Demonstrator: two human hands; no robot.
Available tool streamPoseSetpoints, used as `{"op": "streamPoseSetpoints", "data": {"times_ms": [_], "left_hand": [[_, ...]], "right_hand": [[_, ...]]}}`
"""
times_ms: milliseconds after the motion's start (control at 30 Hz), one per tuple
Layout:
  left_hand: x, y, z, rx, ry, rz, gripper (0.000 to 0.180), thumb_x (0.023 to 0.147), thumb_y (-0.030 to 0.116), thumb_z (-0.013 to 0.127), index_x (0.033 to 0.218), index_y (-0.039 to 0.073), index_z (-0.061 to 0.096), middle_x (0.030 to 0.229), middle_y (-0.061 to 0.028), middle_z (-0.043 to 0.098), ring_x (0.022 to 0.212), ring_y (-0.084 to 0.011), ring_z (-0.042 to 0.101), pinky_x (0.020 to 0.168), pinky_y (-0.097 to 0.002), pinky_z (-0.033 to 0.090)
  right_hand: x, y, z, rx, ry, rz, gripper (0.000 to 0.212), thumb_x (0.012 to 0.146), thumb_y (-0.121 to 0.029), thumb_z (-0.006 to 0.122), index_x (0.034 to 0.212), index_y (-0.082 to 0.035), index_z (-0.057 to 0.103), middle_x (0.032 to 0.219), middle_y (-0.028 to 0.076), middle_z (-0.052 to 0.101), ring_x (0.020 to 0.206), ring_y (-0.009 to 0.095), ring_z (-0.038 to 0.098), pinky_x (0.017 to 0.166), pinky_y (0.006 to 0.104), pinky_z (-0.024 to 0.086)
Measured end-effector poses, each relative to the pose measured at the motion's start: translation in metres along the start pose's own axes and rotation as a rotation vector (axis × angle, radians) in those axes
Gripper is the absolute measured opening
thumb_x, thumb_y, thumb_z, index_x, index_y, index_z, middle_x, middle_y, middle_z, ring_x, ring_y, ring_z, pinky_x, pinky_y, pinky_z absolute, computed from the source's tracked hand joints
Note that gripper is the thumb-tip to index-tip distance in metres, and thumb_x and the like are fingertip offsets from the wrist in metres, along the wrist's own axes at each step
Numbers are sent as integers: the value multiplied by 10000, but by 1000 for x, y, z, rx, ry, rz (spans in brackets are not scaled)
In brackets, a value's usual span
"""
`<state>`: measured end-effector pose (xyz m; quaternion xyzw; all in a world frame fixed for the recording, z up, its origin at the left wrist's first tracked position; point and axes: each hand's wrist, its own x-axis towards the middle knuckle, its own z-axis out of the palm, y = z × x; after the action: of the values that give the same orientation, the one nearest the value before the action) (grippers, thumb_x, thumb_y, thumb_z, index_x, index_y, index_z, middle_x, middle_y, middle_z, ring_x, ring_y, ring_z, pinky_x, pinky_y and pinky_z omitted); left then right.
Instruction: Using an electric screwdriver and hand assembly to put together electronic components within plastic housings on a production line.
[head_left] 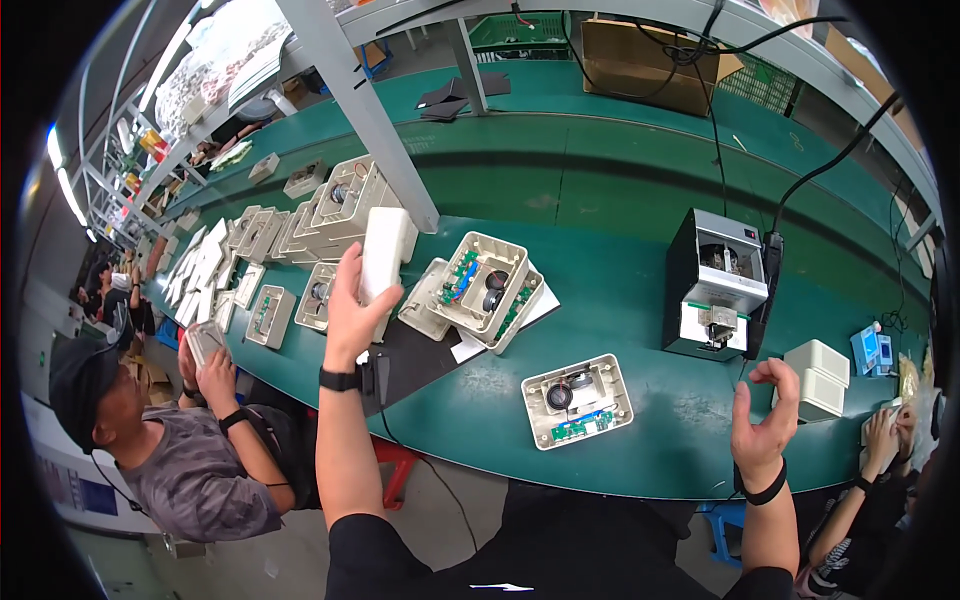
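Cream casing (383, 250) in left hand (355, 312) at a crowded green counter (660, 455)

Seen from the head camera, a worker in a black top grasps the smooth cream casing with the left hand, fingers along its left edge and thumb near its lower end, just beside a grey metal post (365, 115). The right hand (765, 415) is raised near the counter's front edge, its fingers bent but released, with nothing between them; just beyond it stand closed cream boxes (822, 375).

Between the hands, an open cream housing (577, 402) lies on the counter, showing round black parts and a green circuit board (583, 425). Farther back, another open housing (484, 285) sits tilted on top of a second one, with blue and red wiring inside. Near them a black sheet (420, 378) lies flat.

To the right stands a boxy black-and-silver machine (712, 285), a black cable running down beside it. Small blue devices (872, 350) lie near the counter's far right end. At left, stacked open housings (345, 205) line the counter near a spread of flat cream panels (200, 275).

A co-worker in a black cap (88, 355) holds a pale casing (206, 342) in both hands at left; another co-worker's hands (885, 440) show at the right edge.
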<state>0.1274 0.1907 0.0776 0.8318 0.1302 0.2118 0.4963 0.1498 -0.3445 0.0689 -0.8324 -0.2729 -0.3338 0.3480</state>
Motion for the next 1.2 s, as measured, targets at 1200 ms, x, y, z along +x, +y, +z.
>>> {"op": "streamPoseSetpoints", "data": {"times_ms": [1200], "left_hand": [[-210, 57, 237, 352, -223, 196, 1244, 538, 341, 1022, 1542, 9, 367, 1316, -184, 516, 1160, -384, 572, 946, -464, 519]], "right_hand": [[-31, -46, -37, 771, -527, 824, 168, 1014, -34, 626, 1139, 59, 691, 719, 34, 663, 596, 81, 564, 581, 246, 457]]}}
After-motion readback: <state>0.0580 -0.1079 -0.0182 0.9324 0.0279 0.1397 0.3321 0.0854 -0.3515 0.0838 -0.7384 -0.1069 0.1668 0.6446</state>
